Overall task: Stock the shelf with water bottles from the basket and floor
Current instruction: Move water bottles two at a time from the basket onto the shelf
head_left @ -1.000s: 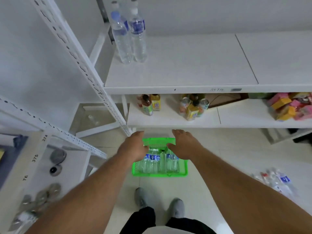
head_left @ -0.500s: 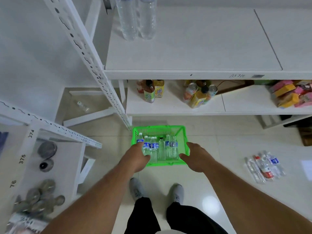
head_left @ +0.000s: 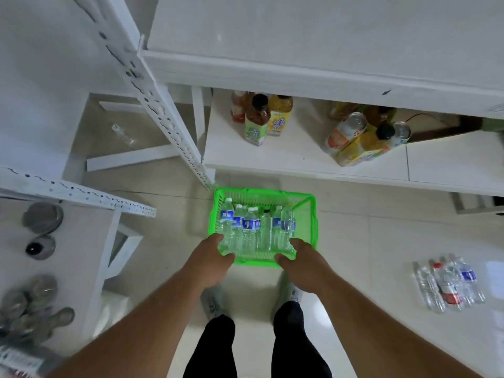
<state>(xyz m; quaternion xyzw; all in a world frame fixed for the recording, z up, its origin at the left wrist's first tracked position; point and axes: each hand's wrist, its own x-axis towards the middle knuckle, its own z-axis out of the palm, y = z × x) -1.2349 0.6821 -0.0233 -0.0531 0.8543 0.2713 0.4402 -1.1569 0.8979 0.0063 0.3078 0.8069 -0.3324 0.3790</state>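
A green plastic basket [head_left: 306, 214] stands on the floor in front of my feet, with several clear water bottles [head_left: 255, 227] upright inside, blue labels showing. My left hand [head_left: 211, 259] is at the basket's near left corner and my right hand [head_left: 298, 259] at its near right corner. The fingers of both reach over the near rim and the thumbs lie against its outer side; how firmly they grip is unclear. A few more water bottles [head_left: 450, 286] lie on the floor to the right. The white upper shelf board [head_left: 313, 50] fills the top of the view.
On the lower shelf [head_left: 300, 156] stand juice and tea bottles [head_left: 260, 118] and a cluster of cans and bottles [head_left: 362, 137]. A white perforated upright [head_left: 163, 105] rises just left of the basket. Another rack [head_left: 68, 241] on the left holds metal lids.
My head has dropped and tilted down, so the shelf's two standing bottles have left the view. Both hands went from above the basket down to its near rim.
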